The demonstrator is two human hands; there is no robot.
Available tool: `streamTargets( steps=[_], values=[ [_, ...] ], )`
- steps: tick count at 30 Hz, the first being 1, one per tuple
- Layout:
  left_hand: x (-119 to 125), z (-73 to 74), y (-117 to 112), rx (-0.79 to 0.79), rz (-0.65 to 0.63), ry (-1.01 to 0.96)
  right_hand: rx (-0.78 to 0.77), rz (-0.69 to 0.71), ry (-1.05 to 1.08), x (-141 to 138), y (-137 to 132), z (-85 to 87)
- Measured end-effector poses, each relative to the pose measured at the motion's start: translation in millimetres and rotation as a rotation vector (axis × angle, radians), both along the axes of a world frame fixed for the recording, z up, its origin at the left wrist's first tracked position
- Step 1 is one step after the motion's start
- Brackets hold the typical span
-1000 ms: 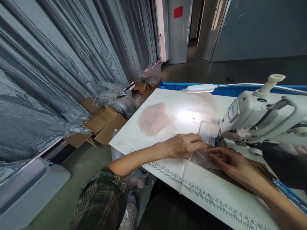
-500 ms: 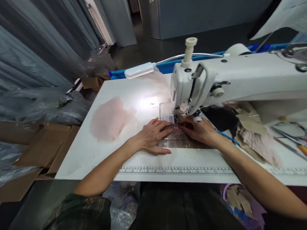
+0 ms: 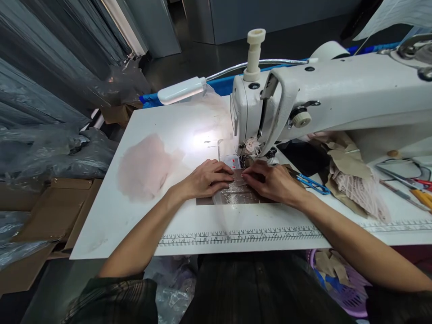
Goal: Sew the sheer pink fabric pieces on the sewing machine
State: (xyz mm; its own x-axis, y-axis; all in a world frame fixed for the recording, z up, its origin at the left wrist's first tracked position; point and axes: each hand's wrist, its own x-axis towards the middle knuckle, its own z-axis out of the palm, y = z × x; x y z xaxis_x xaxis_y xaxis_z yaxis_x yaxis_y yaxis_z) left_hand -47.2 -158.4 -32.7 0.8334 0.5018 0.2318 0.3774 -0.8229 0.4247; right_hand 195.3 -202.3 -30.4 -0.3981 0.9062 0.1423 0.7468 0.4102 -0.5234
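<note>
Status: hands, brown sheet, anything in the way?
Left hand palm-down on brown sheet. Right hand on it too, fingertips near presser foot. Blue snips beside right wrist, not between hands.

Flat brown strip [image 3: 245, 196], partly shiny

We are reading 12, 13, 14, 15 on table's [image 3: 189, 220] ruler [image 3: 239, 236]; red marks [image 3: 233, 161] showing too small.

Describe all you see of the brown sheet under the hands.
The brown sheet lies flat on the white table, before the sewing machine. Its near edge looks straight; glossy, see-through film covers part of it. The left hand and right hand rest over it. Its material is unclear.
</note>
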Motion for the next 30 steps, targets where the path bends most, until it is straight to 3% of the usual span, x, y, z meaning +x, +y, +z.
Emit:
streamTargets(
  steps=[3,6,9,15,21,23,27,29,30],
  values=[
    [1,-3.8,3,0.004,0.036,-0.029,0.017,0.206,0.106,-3,-3,0.7],
    [1,-0.7,1,-0.004,0.044,-0.04,-0.005,0.282,0.083,-6,-5,2.4],
    [3,8.3,-4,-0.03,0.045,-0.01,-0.047,0.266,0.046,-10,-9,6.9],
    [9,19.1,-13,-0.022,0.038,-0.07,-0.09,0.098,0.131,-21,-16,10.6],
    [4,33.1,-10,-0.171,0.092,-0.065,-0.249,0.132,0.347,-20,-20,11.2],
    [0,42.2,-8,-0.268,0.159,-0.031,-0.347,0.113,0.455,-20,-20,10.5],
    [-3,56.9,-3,-0.495,0.258,-0.082,-0.747,0.067,0.732,-23,-17,5.7],
    [1,58.1,3,-0.59,0.289,-0.029,-0.844,0.015,0.711,-25,-16,4.5],
    [4,56.8,7,-0.599,0.301,0.015,-0.814,-0.002,0.633,-26,-16,4.6]
  ],
)
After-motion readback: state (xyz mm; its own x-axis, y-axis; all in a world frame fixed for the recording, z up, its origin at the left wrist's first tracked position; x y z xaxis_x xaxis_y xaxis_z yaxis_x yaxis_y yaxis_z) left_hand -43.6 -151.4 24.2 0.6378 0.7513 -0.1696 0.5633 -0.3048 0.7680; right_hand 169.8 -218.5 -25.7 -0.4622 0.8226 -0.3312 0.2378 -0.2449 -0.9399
